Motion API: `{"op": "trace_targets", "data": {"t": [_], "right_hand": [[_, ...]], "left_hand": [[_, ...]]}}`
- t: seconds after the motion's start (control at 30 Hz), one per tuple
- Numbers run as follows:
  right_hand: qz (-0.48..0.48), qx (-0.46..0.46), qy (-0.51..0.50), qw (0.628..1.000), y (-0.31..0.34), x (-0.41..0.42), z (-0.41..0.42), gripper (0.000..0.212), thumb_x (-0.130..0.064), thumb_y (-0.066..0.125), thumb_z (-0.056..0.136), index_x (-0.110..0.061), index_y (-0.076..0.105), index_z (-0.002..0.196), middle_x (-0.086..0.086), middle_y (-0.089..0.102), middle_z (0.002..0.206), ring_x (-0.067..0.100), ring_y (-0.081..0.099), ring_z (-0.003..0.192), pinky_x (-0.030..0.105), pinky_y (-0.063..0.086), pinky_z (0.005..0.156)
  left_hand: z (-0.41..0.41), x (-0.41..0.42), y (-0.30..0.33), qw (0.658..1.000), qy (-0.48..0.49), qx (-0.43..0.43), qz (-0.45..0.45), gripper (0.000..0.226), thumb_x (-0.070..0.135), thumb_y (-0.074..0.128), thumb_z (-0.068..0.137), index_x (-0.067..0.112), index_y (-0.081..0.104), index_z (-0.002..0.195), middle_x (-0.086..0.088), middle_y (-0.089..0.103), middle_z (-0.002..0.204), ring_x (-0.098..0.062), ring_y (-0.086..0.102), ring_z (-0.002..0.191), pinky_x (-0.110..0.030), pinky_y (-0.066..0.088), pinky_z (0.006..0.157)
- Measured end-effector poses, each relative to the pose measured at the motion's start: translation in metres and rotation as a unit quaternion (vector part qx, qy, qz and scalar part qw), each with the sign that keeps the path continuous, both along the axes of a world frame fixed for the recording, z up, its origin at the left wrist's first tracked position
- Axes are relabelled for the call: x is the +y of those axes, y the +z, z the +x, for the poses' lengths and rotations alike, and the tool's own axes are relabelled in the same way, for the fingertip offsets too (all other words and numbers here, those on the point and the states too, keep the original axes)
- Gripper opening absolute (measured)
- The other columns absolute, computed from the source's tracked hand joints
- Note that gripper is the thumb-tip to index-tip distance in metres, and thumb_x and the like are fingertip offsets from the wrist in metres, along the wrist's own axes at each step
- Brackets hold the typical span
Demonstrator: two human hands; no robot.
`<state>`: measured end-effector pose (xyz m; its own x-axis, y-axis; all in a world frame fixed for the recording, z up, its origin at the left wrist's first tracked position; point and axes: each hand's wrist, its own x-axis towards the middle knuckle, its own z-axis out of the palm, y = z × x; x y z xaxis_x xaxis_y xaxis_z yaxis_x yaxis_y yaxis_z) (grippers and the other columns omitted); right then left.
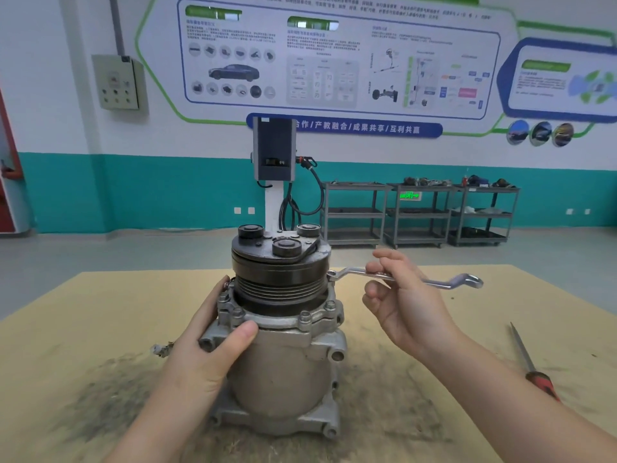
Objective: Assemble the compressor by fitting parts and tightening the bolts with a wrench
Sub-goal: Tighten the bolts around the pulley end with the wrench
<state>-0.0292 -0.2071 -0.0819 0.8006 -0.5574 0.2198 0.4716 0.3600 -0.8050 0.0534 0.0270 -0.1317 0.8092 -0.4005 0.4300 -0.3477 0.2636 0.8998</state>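
Upright near the middle of the table stands the compressor, its dark pulley on top. His left hand grips the housing flange from the left, thumb curled across the front. To the right, the right hand pinches the wrench, its near ring end touching the pulley's side. A red-handled screwdriver lies toward the right edge.

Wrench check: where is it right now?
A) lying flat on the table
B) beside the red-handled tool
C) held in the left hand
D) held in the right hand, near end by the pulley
D: the right hand pinches the wrench mid-shaft, its near end by the compressor pulley.
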Motion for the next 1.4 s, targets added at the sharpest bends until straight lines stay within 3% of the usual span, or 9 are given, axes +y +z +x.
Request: {"op": "trace_targets", "data": {"t": [0.27, 0.47, 0.6, 0.7, 0.9, 1.0, 1.1, 1.23, 1.4], "right_hand": [[-0.187, 0.012, -0.205, 0.961, -0.008, 0.049, -0.025, 0.015, -0.007, 0.051, 0.094, -0.017, 0.063, 0.094, -0.003, 0.075, 0.085, 0.011, 0.051, 0.046, 0.02, 0.044, 0.046], [-0.323, 0.012, -0.275, 0.906, -0.012, 0.077, -0.025, 0.022, -0.011, 0.053, 0.095, -0.031, 0.061, 0.09, -0.015, 0.072, 0.087, 0.0, 0.063, 0.068, 0.015, 0.049, 0.058], [-0.392, 0.031, -0.261, 0.881, 0.002, 0.08, -0.027, 0.024, -0.013, 0.053, 0.096, -0.037, 0.053, 0.097, -0.016, 0.069, 0.088, 0.006, 0.063, 0.063, 0.023, 0.055, 0.054], [-0.322, -0.011, -0.268, 0.908, 0.019, 0.073, -0.033, 0.022, -0.004, 0.05, 0.096, -0.024, 0.05, 0.104, -0.006, 0.073, 0.083, 0.011, 0.063, 0.064, 0.023, 0.054, 0.059], [0.02, -0.113, -0.136, 0.984, 0.026, 0.066, -0.047, 0.017, -0.004, 0.035, 0.099, -0.008, 0.052, 0.101, 0.009, 0.06, 0.054, 0.016, 0.049, 0.044, 0.022, 0.04, 0.041], [0.027, -0.1, -0.133, 0.986, 0.019, 0.067, -0.048, 0.018, -0.004, 0.035, 0.099, -0.006, 0.053, 0.1, 0.009, 0.056, 0.052, 0.016, 0.045, 0.042, 0.022, 0.037, 0.04], [-0.005, -0.092, -0.153, 0.984, 0.016, 0.063, -0.051, 0.018, -0.003, 0.035, 0.099, -0.007, 0.052, 0.102, 0.008, 0.056, 0.051, 0.016, 0.044, 0.042, 0.022, 0.036, 0.04], [-0.018, -0.087, -0.143, 0.986, 0.014, 0.057, -0.053, 0.016, -0.004, 0.037, 0.099, -0.008, 0.052, 0.102, 0.008, 0.057, 0.054, 0.016, 0.045, 0.043, 0.022, 0.038, 0.041], [0.004, -0.076, -0.172, 0.982, 0.003, 0.058, -0.05, 0.015, -0.004, 0.036, 0.099, -0.007, 0.051, 0.099, 0.007, 0.06, 0.055, 0.017, 0.05, 0.044, 0.021, 0.037, 0.039]], "left_hand": [[0.002, 0.004, -0.002, 1.0, 0.002, 0.009, 0.023, 0.086, 0.072, 0.076, 0.05, 0.046, 0.056, 0.13, 0.025, 0.065, 0.12, 0.005, 0.061, 0.111, -0.026, 0.046, 0.093], [-0.002, 0.002, -0.001, 1.0, 0.005, 0.007, 0.024, 0.051, 0.062, 0.079, 0.065, 0.054, 0.062, 0.112, 0.025, 0.068, 0.112, 0.006, 0.064, 0.103, -0.021, 0.048, 0.085], [-0.005, 0.001, 0.002, 1.0, 0.001, 0.01, 0.018, 0.052, 0.061, 0.076, 0.067, 0.046, 0.061, 0.114, 0.027, 0.069, 0.11, 0.008, 0.063, 0.102, -0.015, 0.047, 0.084], [-0.006, 0.002, 0.002, 1.0, 0.006, 0.012, 0.02, 0.056, 0.054, 0.071, 0.062, 0.044, 0.059, 0.116, 0.032, 0.067, 0.107, 0.013, 0.062, 0.099, -0.006, 0.047, 0.078], [-0.022, -0.003, 0.004, 0.999, 0.04, 0.007, 0.009, 0.062, 0.061, 0.074, 0.061, 0.042, 0.059, 0.119, 0.032, 0.067, 0.106, 0.01, 0.062, 0.099, -0.01, 0.049, 0.08], [-0.041, -0.016, 0.001, 0.995, 0.101, 0.006, 0.008, 0.088, 0.067, 0.067, 0.057, 0.034, 0.049, 0.136, 0.036, 0.061, 0.115, 0.012, 0.056, 0.108, -0.009, 0.046, 0.086], [-0.058, -0.026, 0.0, 0.984, 0.168, 0.016, 0.05, 0.12, 0.076, 0.059, 0.053, 0.024, 0.023, 0.155, 0.016, 0.042, 0.147, -0.005, 0.038, 0.136, -0.031, 0.035, 0.112], [-0.063, -0.029, -0.002, 0.964, 0.231, -0.047, 0.124, 0.116, 0.085, 0.044, 0.062, 0.015, 0.026, 0.153, 0.0, 0.04, 0.15, -0.012, 0.02, 0.141, -0.04, 0.025, 0.116], [-0.051, -0.024, 0.0, 0.973, 0.195, -0.074, 0.096, 0.11, 0.086, 0.039, 0.066, 0.016, 0.032, 0.15, 0.001, 0.037, 0.153, -0.012, 0.026, 0.143, -0.039, 0.024, 0.119]]}}
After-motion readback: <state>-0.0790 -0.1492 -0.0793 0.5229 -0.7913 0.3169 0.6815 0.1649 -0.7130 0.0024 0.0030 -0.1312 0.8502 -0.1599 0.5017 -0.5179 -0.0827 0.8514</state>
